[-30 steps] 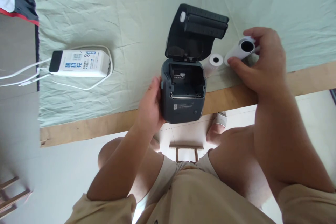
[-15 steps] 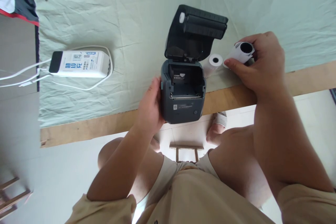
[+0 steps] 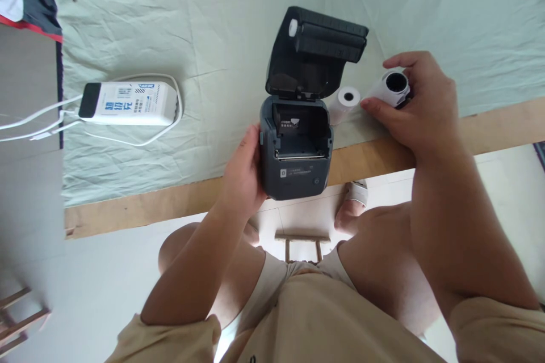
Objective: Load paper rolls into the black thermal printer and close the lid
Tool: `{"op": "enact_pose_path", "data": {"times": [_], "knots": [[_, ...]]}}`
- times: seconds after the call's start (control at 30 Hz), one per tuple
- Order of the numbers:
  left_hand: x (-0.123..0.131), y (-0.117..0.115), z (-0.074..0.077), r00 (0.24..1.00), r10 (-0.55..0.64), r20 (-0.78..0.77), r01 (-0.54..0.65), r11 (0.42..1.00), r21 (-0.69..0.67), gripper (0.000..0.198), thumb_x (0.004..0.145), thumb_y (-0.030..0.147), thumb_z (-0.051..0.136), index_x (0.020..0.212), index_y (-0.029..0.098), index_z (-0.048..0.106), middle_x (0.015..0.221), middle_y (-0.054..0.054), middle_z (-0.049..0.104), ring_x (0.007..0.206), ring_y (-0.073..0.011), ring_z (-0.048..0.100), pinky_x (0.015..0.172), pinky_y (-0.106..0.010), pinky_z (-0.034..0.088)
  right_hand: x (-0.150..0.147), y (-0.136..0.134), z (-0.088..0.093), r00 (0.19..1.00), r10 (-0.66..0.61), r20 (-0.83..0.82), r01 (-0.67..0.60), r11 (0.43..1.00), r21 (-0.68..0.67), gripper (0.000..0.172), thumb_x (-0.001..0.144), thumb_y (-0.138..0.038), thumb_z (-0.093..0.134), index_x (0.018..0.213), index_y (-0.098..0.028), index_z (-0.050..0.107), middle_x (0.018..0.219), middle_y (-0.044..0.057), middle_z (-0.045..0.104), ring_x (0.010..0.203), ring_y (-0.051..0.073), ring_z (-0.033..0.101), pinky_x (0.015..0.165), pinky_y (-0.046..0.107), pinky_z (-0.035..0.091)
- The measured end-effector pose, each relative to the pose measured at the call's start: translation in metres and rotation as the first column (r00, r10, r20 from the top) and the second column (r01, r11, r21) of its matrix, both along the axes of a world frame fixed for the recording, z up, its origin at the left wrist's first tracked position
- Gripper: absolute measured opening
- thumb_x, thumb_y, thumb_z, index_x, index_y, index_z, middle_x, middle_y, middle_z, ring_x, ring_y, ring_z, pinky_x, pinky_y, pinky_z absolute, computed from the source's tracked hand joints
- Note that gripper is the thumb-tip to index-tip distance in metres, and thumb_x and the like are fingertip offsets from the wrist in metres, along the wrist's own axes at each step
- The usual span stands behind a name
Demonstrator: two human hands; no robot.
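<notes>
L hand (image 3: 243, 176): fingers closed on the L flank of the printer (image 3: 296, 176), thumb along the side, others mostly hidden. Printer at the near edge of the desk (image 3: 140, 212), lid (image 3: 306, 76) up, paper bay bare; can't tell if its base rests there. R hand (image 3: 430, 105): part-curled, thumb & fingers round the wide-core roll (image 3: 382, 91), which leans just R of the narrow roll (image 3: 342, 101).

Est. handling: printer rigid, modest wt., smooth shell; grip low on the body, not the lid (hinge prob. the weak pt.). Roll light, slick, apt. to unwind or crease; best held round its outer wrap w/ mild pressure.
</notes>
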State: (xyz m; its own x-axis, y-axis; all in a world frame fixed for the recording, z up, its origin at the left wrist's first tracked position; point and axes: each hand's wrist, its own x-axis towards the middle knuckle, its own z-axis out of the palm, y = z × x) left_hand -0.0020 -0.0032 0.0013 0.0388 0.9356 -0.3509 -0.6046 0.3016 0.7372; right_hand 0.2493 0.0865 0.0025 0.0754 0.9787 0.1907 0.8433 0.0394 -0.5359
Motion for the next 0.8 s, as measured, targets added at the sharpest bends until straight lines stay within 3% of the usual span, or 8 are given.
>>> {"op": "enact_pose_path", "data": {"times": [0.1, 0.27, 0.4, 0.57, 0.63, 0.73, 0.8], "knots": [[-0.001, 0.0, -0.004, 1.0, -0.006, 0.015, 0.006, 1.0, 0.017, 0.028, 0.096, 0.051, 0.065, 0.088, 0.024, 0.07, 0.085, -0.002, 0.08, 0.113, -0.0333, 0.08, 0.09, -0.047, 0.07, 0.003, -0.002, -0.004, 0.999, 0.033, 0.008, -0.033, 0.998, 0.059, 0.06, 0.06, -0.031, 0.095, 0.116, -0.025, 0.073, 0.072, -0.005, 0.061, 0.066, 0.015, 0.056, 0.072, 0.035, 0.051], [-0.001, 0.001, -0.006, 1.0, -0.014, 0.021, 0.013, 0.999, 0.035, 0.028, 0.095, 0.05, 0.065, 0.09, 0.024, 0.072, 0.082, -0.001, 0.079, 0.109, -0.0334, 0.081, 0.088, -0.047, 0.07, 0.005, -0.004, -0.008, 0.999, 0.046, 0.005, -0.046, 0.987, 0.155, 0.035, 0.065, -0.03, 0.091, 0.094, -0.021, 0.074, 0.084, 0.001, 0.074, 0.075, 0.017, 0.065, 0.072, 0.033, 0.054], [-0.001, 0.001, -0.006, 0.999, -0.03, 0.021, 0.029, 0.998, 0.047, 0.029, 0.093, 0.052, 0.066, 0.093, 0.024, 0.072, 0.088, -0.001, 0.081, 0.107, -0.0333, 0.081, 0.085, -0.046, 0.07, 0.005, -0.004, -0.007, 0.997, 0.073, 0.012, -0.074, 0.979, 0.192, 0.028, 0.072, -0.022, 0.088, 0.098, -0.02, 0.076, 0.087, 0.004, 0.075, 0.077, 0.017, 0.067, 0.075, 0.034, 0.055], [-0.001, 0.001, -0.006, 0.999, -0.029, 0.015, 0.029, 0.999, 0.04, 0.028, 0.09, 0.052, 0.07, 0.092, 0.024, 0.073, 0.086, -0.001, 0.08, 0.105, -0.0335, 0.081, 0.081, -0.045, 0.07, 0.013, 0.003, -0.012, 0.994, 0.088, 0.07, -0.107, 0.936, 0.337, 0.029, 0.074, -0.02, 0.09, 0.101, -0.019, 0.081, 0.098, 0.01, 0.071, 0.099, 0.024, 0.068, 0.09, 0.041, 0.055], [-0.001, 0.002, -0.005, 1.0, -0.025, 0.014, 0.024, 0.999, 0.033, 0.028, 0.089, 0.052, 0.072, 0.089, 0.024, 0.073, 0.083, -0.001, 0.079, 0.105, -0.0338, 0.081, 0.08, -0.045, 0.07, 0.014, 0.004, -0.009, 0.993, 0.113, 0.044, -0.122, 0.921, 0.371, 0.033, 0.076, -0.02, 0.088, 0.109, -0.019, 0.08, 0.101, 0.009, 0.07, 0.098, 0.022, 0.068, 0.085, 0.039, 0.054], [-0.001, 0.002, -0.004, 1.0, -0.007, -0.002, 0.007, 1.0, 0.02, 0.027, 0.087, 0.051, 0.074, 0.087, 0.024, 0.073, 0.078, -0.001, 0.078, 0.103, -0.0334, 0.081, 0.078, -0.045, 0.07, 0.005, -0.005, 0.004, 0.964, 0.253, -0.086, -0.17, 0.827, 0.535, 0.048, 0.081, -0.025, 0.084, 0.127, -0.021, 0.072, 0.111, 0.007, 0.067, 0.092, 0.017, 0.064, 0.069, 0.03, 0.048], [-0.001, 0.001, -0.003, 1.0, -0.005, -0.026, 0.005, 1.0, 0.024, 0.03, 0.087, 0.054, 0.073, 0.088, 0.024, 0.073, 0.077, -0.001, 0.077, 0.101, -0.033, 0.082, 0.076, -0.044, 0.07, -0.01, -0.018, 0.017, 0.903, 0.399, -0.16, -0.22, 0.748, 0.626, 0.052, 0.083, -0.031, 0.082, 0.134, -0.025, 0.069, 0.122, 0.006, 0.064, 0.096, 0.016, 0.063, 0.065, 0.028, 0.046]]}}
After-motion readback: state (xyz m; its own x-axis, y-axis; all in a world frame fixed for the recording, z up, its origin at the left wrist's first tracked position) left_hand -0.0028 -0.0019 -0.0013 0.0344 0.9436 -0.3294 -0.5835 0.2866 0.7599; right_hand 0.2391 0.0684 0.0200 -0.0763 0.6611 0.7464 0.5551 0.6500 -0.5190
